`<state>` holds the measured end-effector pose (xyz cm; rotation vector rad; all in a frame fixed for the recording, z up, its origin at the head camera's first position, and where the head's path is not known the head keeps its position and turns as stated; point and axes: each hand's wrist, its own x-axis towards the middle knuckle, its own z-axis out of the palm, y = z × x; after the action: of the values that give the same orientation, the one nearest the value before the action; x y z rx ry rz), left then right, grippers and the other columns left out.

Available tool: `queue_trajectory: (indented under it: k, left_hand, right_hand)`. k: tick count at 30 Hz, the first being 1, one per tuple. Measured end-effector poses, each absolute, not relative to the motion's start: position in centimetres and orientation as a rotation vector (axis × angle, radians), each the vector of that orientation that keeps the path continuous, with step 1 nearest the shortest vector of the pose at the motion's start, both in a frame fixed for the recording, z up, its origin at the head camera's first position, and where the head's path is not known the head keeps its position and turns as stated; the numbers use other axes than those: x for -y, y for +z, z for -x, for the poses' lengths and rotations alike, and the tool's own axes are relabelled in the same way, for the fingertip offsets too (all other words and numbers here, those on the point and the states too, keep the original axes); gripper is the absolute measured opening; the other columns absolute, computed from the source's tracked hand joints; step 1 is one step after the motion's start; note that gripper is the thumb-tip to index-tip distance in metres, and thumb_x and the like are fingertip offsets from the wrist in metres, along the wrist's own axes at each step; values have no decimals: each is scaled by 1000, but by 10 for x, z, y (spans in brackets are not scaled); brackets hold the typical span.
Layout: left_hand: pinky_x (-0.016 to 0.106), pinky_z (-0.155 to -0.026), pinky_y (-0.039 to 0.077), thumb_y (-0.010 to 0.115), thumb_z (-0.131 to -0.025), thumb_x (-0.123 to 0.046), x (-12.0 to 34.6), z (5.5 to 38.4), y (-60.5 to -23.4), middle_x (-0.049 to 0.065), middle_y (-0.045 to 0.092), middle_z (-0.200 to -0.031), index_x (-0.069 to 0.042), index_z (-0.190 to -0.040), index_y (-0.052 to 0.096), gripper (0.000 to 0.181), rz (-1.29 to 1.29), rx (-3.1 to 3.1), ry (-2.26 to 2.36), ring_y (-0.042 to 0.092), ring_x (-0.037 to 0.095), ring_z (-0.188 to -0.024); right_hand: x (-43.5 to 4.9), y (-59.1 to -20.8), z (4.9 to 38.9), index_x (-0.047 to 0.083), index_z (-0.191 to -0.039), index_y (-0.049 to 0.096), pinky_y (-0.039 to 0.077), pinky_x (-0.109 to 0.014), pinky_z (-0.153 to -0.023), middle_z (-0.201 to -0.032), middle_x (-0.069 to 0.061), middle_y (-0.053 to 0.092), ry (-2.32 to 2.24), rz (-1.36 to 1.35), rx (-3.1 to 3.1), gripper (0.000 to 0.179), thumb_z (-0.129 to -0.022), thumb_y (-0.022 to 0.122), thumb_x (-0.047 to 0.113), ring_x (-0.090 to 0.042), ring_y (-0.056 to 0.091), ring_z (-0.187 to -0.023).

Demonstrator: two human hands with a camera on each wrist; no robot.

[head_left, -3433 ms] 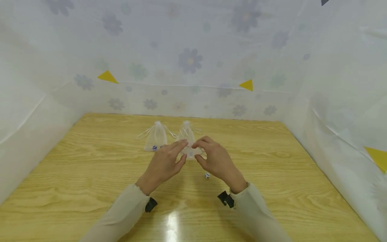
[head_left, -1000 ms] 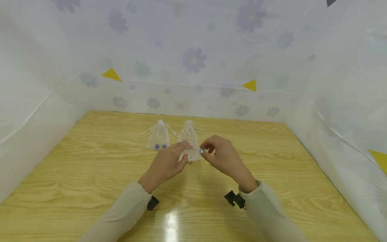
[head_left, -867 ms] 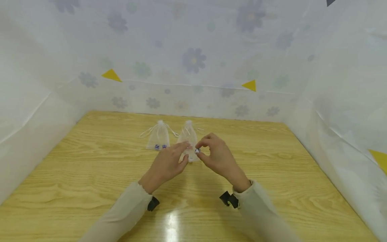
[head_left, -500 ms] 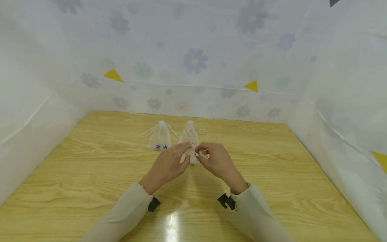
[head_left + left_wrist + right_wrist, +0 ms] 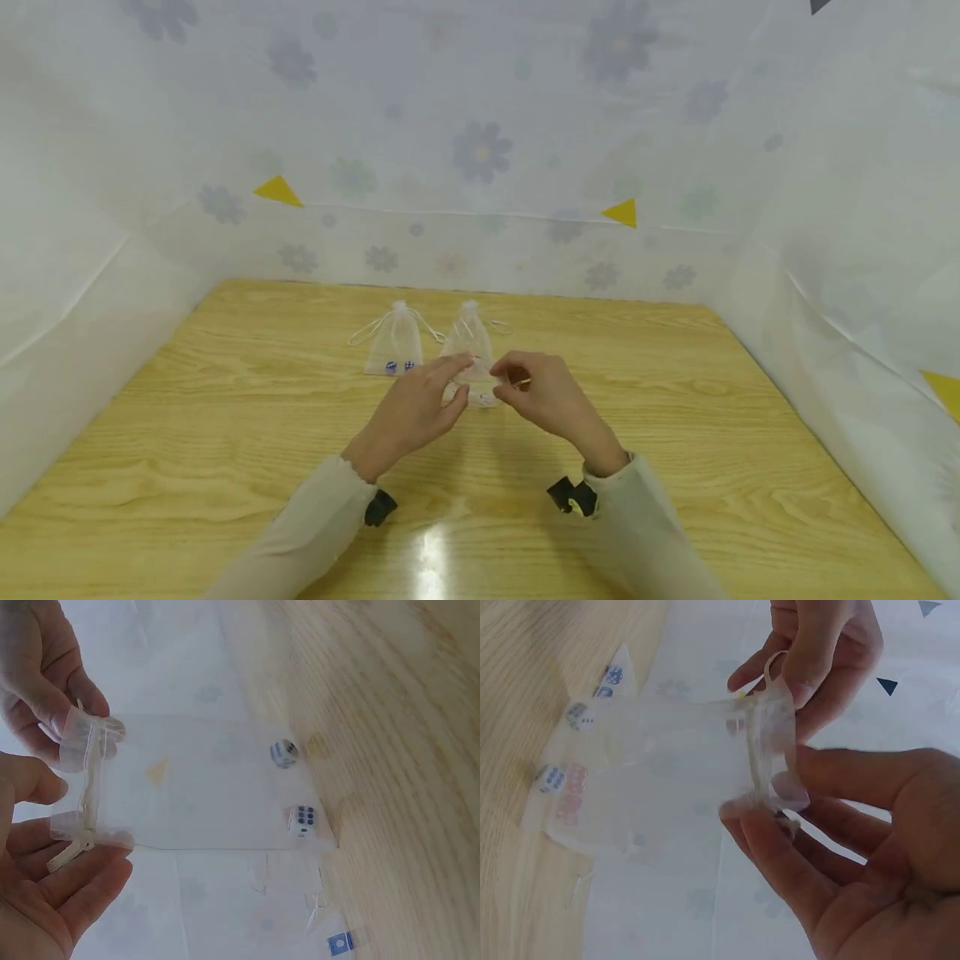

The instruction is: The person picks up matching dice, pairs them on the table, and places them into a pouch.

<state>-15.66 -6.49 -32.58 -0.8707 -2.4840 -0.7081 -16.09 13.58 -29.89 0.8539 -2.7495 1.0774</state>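
Note:
Both hands hold a small sheer drawstring pouch (image 5: 202, 787) by its gathered mouth, its bottom hanging toward the table. Inside lie two white dice with blue pips, one die (image 5: 302, 820) near the lower corner and another die (image 5: 283, 754) beside it. My left hand (image 5: 411, 410) grips one side of the mouth, thumb in front and fingers behind. On the other side, my right hand (image 5: 553, 402) pinches the rim near the cord, as the right wrist view shows. In the head view the hands partly hide this pouch.
Farther back on the wood-grain table (image 5: 225, 433) lie two more sheer pouches. The left pouch (image 5: 396, 337) contains blue dice (image 5: 613, 674); the right pouch (image 5: 467, 332) contains reddish dice (image 5: 571, 793). A flower-patterned white curtain (image 5: 480, 242) surrounds the table.
A white die first lay on the table by my right wrist. My right hand picked it up and brought it to the pouch. Now it lies inside, and that hand pinches the rim.

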Motion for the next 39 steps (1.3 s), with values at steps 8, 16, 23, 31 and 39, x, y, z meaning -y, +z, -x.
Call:
queue_trajectory:
  k: [8, 16, 23, 31, 39]
  left_hand:
    - [23, -54, 41, 48, -93, -2, 77, 163, -320, 16, 69, -102, 0, -129, 53, 36, 920, 2548, -937, 26, 1, -42]
    - [24, -56, 49, 61, -91, -2, 79, 167, -321, 11, 71, -88, -2, -112, 64, 21, 847, 2498, -812, 67, 17, -69]
    - [29, -63, 54, 64, -89, -3, 82, 169, -323, 7, 72, -85, -3, -96, 72, 11, 746, 2440, -825, 64, 13, -68]
    - [29, -54, 50, 60, -88, -1, 98, 175, -320, 6, 68, -69, -3, -86, 72, 13, 534, 2498, -956, 54, 8, -50]
    - [28, -55, 48, 58, -90, -5, 86, 182, -314, 5, 69, -72, -4, -87, 72, 15, 576, 2577, -1019, 52, 8, -50]
  right_hand:
    - [-151, -296, 169, 2, -111, 62, 56, -35, -80, -100, -11, 66, 1140, -813, 2740, 26, -85, 67, -1, -24, 65, -92]
    - [-158, -295, 171, 4, -101, 67, 56, -33, -72, -92, -9, 69, 1018, -720, 2709, 14, -87, 66, 4, -20, 66, -80]
    - [-170, -296, 175, 7, -96, 70, 54, -30, -64, -84, -6, 69, 1014, -661, 2732, 10, -86, 69, 8, -14, 64, -71]
    - [-201, -286, 178, 4, -96, 71, 50, -31, -63, -88, -11, 68, 996, -500, 2818, 10, -90, 63, 6, -19, 62, -73]
    - [-223, -267, 185, 1, -104, 68, 51, -36, -69, -97, -18, 67, 917, -392, 2826, 16, -94, 58, 7, -26, 63, -80]
